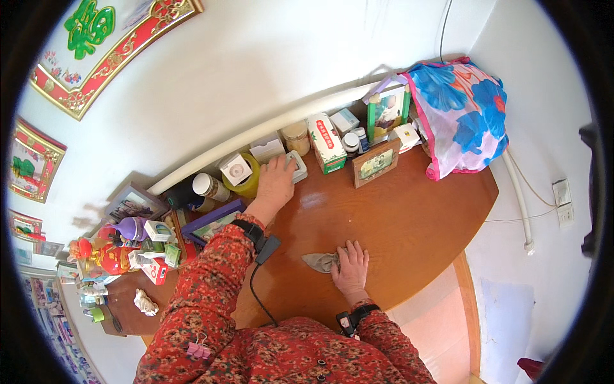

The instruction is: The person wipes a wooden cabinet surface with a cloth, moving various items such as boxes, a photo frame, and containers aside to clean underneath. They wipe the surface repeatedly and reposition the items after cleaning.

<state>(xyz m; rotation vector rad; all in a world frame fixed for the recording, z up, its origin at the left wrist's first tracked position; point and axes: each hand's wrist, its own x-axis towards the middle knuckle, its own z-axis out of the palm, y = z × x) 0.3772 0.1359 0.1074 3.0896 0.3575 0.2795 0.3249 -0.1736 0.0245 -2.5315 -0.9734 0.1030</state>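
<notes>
My left hand (277, 181) reaches to the back of the brown wooden table (407, 206), its fingers on a light grey device (296, 167) beside a yellow-green roll of tape (247, 185). Whether the fingers grip the device or only rest on it cannot be told. A small white box (235, 169) sits on the roll. My right hand (352, 269) lies palm down nearer the table's front edge, over a grey cloth (320, 262); part of the cloth is hidden under the fingers.
Along the wall stand a lidded jar (210, 186), a green-and-white box (327, 144), pill bottles (351, 142) and a wooden photo frame (376, 163). A flowered cloth (460, 115) covers something at the right. A purple frame (213, 223) lies by my left forearm; crumpled tissue (145, 302) is at the left.
</notes>
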